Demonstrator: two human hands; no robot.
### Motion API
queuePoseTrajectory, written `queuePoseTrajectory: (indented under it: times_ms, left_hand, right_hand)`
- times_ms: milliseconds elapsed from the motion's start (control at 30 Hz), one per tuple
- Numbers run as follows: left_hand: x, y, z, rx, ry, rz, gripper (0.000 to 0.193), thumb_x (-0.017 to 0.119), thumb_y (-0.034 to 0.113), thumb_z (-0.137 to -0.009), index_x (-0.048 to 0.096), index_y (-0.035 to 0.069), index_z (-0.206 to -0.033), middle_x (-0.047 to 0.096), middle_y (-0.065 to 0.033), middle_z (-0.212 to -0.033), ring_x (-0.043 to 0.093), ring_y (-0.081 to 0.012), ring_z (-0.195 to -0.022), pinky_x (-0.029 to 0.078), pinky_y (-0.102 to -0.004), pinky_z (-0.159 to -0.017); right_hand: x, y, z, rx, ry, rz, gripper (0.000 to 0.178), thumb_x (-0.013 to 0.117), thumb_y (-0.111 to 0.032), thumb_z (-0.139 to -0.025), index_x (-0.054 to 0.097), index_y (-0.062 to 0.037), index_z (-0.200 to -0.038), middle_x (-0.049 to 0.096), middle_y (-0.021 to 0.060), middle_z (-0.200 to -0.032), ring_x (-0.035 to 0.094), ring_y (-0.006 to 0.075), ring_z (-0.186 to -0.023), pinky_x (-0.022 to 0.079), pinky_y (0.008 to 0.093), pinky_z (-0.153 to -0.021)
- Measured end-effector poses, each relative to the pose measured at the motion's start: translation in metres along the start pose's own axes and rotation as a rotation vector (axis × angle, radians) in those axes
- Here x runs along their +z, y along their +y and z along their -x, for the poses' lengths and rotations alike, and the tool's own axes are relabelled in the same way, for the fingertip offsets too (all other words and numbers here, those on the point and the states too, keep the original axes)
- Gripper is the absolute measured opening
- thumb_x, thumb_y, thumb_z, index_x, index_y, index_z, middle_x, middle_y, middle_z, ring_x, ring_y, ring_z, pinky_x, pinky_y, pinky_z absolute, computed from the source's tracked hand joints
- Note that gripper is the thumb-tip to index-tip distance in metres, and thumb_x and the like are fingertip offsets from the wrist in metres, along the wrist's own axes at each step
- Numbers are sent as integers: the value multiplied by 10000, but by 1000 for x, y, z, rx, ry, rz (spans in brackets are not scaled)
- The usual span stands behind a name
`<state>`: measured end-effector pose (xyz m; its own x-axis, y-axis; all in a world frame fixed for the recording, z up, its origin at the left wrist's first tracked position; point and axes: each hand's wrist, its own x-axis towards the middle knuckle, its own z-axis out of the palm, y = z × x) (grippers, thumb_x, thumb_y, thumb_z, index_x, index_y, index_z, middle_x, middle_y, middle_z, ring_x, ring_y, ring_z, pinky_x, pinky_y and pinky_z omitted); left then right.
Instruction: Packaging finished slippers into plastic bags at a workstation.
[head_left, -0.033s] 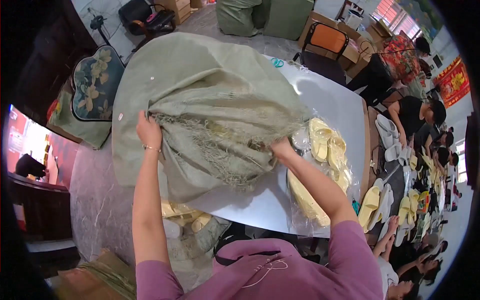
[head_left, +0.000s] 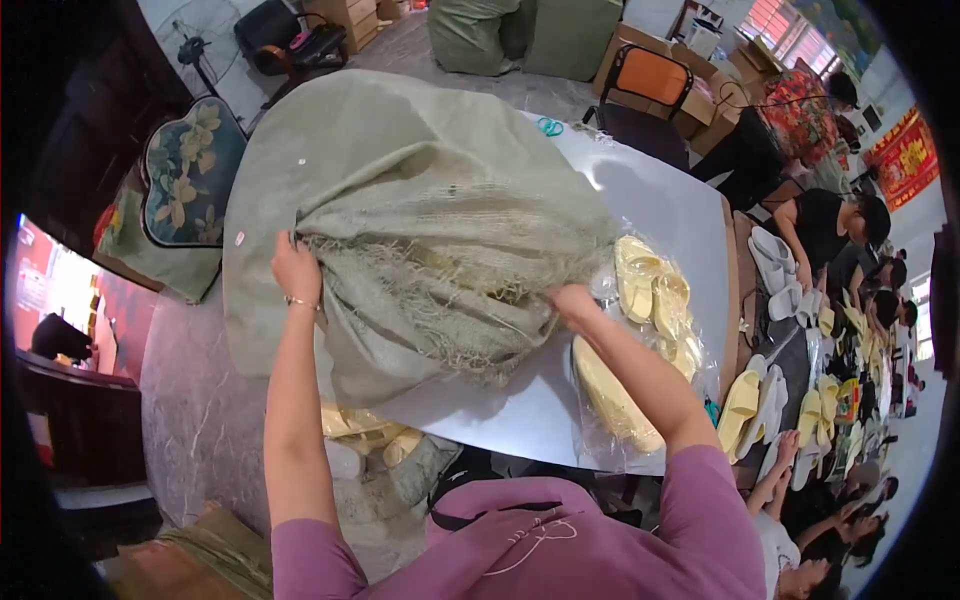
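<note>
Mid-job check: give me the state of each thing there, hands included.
Left hand: closed on the green sack
Right hand: closed on its frayed edge
Green sack: draped, bunched between the hands
Yellow slippers: wrapped in clear plastic
Teal scissors: lying flat
Orange-backed chair: upright, unoccupied
Fan: upright; running unclear

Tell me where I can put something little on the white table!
There's bare white table at the far right, between the grey-green sack and the table's right edge, beyond the plastic-wrapped yellow slippers. Another bare patch runs along the near edge, between the sack and those slippers. It's crowded on the left, under the spread sack, and where the slippers lie.
</note>
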<state>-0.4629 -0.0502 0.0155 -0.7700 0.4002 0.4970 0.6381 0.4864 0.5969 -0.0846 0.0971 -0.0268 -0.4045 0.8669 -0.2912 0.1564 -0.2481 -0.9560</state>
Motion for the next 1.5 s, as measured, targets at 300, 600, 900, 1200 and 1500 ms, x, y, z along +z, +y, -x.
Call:
queuePoseTrajectory:
  times_ms: [300,600,900,1200,1500]
  left_hand:
    - [43,-51,89,-95,-492,-355,323,538,77,-756,517,91,-1078,596,-186,-962,553,-388,-918,436,-469,-747]
    - [54,210,210,1175,-469,323,676,588,105,-665,437,324,-1286,385,-67,-1349,314,-341,-1243,230,-508,-1004]
    - [150,205,122,931,-793,-624,658,593,346,-787,295,340,-1374,397,-114,-1355,509,-327,-1097,289,-586,-947]
    - [142,-4,-22,-138,-402,-366,316,460,259,-875,658,14,-884,653,-169,-891,624,-348,-838,487,-431,-713]
    - [31,-100,-103,13,-363,98,735,651,347,-777,320,50,-1363,342,-193,-1379,332,-343,-1268,315,-431,-1015]
  right_hand:
    - [-182,-57,53,220,157,18,180,692,-101,-704,632,2,-839,630,78,-753,606,168,-658,494,278,-592]
    - [-216,-19,79,258,236,692,325,707,-248,-629,634,19,-798,607,81,-715,558,136,-615,445,296,-559]
    - [-202,-36,122,47,280,505,334,661,-231,-625,631,38,-820,621,86,-700,576,150,-629,464,289,-597]
    - [-189,-101,137,-161,528,574,288,672,-172,-634,646,20,-848,635,67,-700,587,127,-638,458,277,-582]
    - [41,16,43,-303,250,1521,198,582,-103,-722,627,-17,-895,516,126,-1010,560,266,-888,503,366,-654]
